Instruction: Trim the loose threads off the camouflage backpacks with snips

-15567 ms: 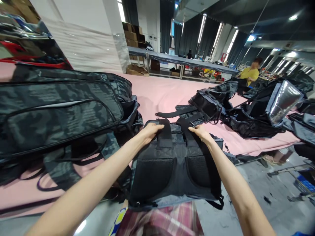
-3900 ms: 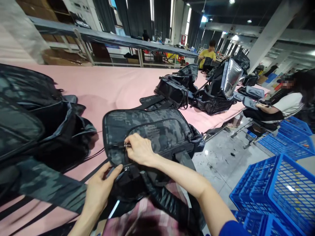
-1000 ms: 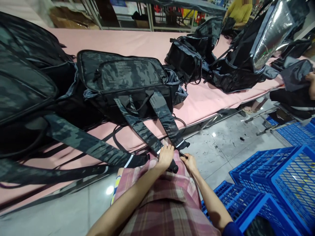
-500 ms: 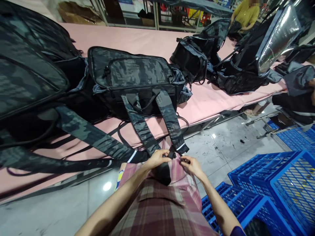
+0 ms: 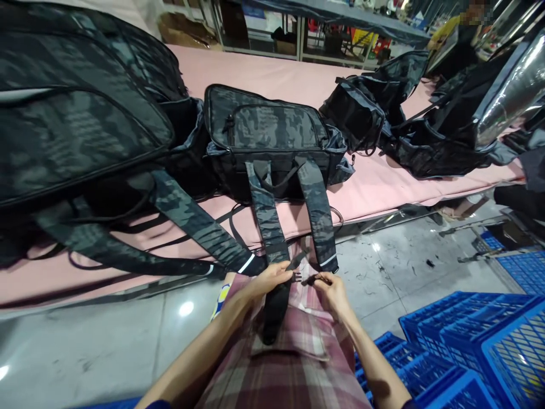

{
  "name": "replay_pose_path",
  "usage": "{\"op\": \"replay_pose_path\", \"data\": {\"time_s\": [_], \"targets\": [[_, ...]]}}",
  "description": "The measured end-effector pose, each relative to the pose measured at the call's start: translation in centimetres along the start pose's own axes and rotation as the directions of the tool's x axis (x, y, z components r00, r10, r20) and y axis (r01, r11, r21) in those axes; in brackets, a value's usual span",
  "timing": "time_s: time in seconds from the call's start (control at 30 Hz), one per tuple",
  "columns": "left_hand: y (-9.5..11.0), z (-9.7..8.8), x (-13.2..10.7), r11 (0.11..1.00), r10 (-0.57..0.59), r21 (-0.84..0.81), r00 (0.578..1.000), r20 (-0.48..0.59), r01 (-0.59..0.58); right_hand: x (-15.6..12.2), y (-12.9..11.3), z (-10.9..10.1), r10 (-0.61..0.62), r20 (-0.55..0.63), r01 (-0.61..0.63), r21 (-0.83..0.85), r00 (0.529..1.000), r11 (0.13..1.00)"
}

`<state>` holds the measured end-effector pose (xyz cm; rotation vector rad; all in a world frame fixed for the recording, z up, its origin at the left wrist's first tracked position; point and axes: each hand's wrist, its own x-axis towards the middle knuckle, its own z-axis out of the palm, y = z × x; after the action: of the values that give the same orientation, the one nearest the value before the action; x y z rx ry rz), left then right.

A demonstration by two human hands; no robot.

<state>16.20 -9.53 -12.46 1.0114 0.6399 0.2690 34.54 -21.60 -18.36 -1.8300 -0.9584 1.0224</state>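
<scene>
Left hand (image 5: pixel 275 276) and right hand (image 5: pixel 335 292) close but apart, small gap between them, both low over the lap. Left fingers clamped on a black plastic pronged buckle piece (image 5: pixel 297 277), prongs facing the right hand. Right fingertips pinch a small dark piece (image 5: pixel 310 279); too small to tell what.

Black-and-grey camouflage fabric backpack (image 5: pixel 276 128) sits just beyond both hands, near the edge of the long pink cloth-covered table (image 5: pixel 251 71). Its camouflage padded shoulder strap (image 5: pixel 268 216) runs over the edge to the left hand, probably laid that way so its end reaches the lap. Black fabric strap end (image 5: pixel 275 318) hangs below the left hand, on the pink-and-white plaid garment (image 5: pixel 255 378), which likely gives it some backing. Second camouflage padded strap (image 5: pixel 319 218) hangs beyond the right hand, looks unheld. Left grip seems to steady the buckle piece while the right works close by.

Edges: table edge passes just beyond the hands, roughly crosswise. Left of the left hand it's tight: large black-and-grey camouflage bag (image 5: pixel 85 125), its long camouflage strap (image 5: pixel 198 224) ending near that wrist, could snag. Right of the right hand more open, grey shiny floor (image 5: pixel 361 250) out to the blue plastic lattice crates (image 5: pixel 464 324), which sit close to the right forearm. Elbow could knock those if it swings wide.
</scene>
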Motion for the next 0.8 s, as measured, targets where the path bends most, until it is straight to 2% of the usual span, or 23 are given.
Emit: {"op": "replay_pose_path", "data": {"time_s": [0.07, 0.23, 0.37, 0.43, 0.5, 0.63, 0.8], "targets": [[-0.1, -0.3, 0.0, 1.0, -0.007, 0.0, 1.0, -0.002, 0.007, -0.2, -0.5, -0.6, -0.022, -0.015, 0.021, -0.008, 1.0, 1.0], [-1.3, -0.2, 0.5, 1.0, -0.01, -0.004, 0.992, -0.13, 0.01, -1.8, -3.8, -2.3, -0.149, 0.036, 0.151, -0.083, 0.988, 0.985], [-1.3, 1.0, -0.1, 0.994, 0.084, -0.043, 0.968, -0.237, -0.096, -2.7, -7.3, -3.5, -0.349, 0.07, 0.353, -0.323, 0.934, 0.878], [-0.6, 1.7, -0.8, 0.988, 0.123, -0.059, 0.959, -0.254, -0.143, -2.9, -8.6, -3.9, -0.39, 0.073, 0.387, -0.383, 0.918, 0.839], [0.1, 2.4, -1.4, 0.98, 0.164, -0.069, 0.955, -0.248, -0.186, -2.9, -9.3, -4.0, -0.38, 0.108, 0.393, -0.354, 0.919, 0.849], [1.1, 3.0, -2.0, 0.972, 0.214, -0.042, 0.948, -0.234, -0.23, -2.7, -9.5, -3.5, -0.269, 0.207, 0.324, -0.313, 0.941, 0.893], [1.2, 2.8, -2.0, 0.976, 0.206, -0.025, 0.954, -0.216, -0.216, -2.5, -9.2, -3.2, -0.264, 0.187, 0.31, -0.29, 0.946, 0.906]]}}
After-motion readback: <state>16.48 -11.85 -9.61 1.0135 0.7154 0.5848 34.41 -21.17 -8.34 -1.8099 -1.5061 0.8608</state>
